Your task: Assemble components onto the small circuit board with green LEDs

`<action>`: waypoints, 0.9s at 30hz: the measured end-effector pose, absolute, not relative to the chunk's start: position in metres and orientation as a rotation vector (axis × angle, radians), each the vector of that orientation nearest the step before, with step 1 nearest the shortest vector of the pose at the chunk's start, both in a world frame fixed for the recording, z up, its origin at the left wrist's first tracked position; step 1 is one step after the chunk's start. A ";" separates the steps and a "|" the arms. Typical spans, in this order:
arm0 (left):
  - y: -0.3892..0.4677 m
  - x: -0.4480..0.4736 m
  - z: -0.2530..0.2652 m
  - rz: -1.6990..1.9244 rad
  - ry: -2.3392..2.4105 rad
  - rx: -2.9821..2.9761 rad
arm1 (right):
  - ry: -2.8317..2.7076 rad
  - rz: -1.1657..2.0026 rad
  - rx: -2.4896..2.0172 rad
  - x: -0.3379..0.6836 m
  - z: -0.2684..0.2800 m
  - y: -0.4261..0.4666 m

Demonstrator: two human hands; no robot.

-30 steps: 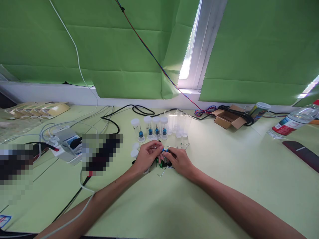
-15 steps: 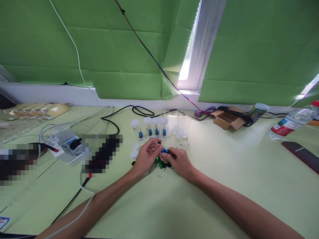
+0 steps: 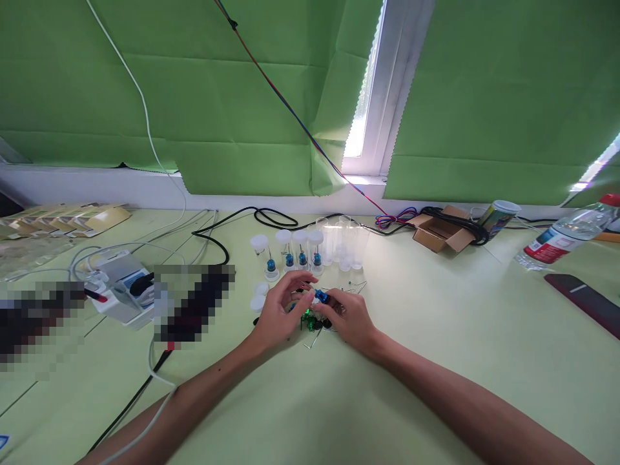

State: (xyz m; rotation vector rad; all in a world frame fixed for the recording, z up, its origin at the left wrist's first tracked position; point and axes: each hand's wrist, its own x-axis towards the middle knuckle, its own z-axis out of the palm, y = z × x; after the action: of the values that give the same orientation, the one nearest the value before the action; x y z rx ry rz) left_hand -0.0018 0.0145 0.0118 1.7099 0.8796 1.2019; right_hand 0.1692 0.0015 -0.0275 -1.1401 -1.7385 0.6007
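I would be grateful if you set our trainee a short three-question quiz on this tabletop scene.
1. Multiple choice: which colour is the small shiny part pinched by the right hand? A red; B blue; C yellow.
2. Fill in the blank: as the camera sees it, the open brown cardboard box sits to the ____ of the clear plastic bottle with a red cap.
3. Count: how many clear, white-capped cylindrical tubes have a blue piece visible inside?

Key: 1. B, blue. 2. left. 3. four.
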 end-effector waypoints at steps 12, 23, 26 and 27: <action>0.010 0.000 0.015 1.186 0.983 1.704 | -1.716 0.467 -1.110 0.168 -0.028 0.000; 0.010 0.001 0.010 1.364 1.006 1.664 | -1.895 0.467 -1.051 0.167 -0.018 -0.005; 0.010 0.002 0.011 1.434 1.015 1.640 | -1.970 0.428 -1.023 0.167 -0.015 -0.005; 0.009 0.002 0.012 1.460 1.017 1.635 | -1.992 0.399 -1.010 0.167 -0.014 -0.004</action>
State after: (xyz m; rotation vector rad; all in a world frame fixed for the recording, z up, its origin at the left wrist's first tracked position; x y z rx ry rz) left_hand 0.0025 0.0092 0.0118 1.6347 1.0170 1.4601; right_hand 0.1674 -0.0044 -0.0138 -1.0103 -1.9918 0.3986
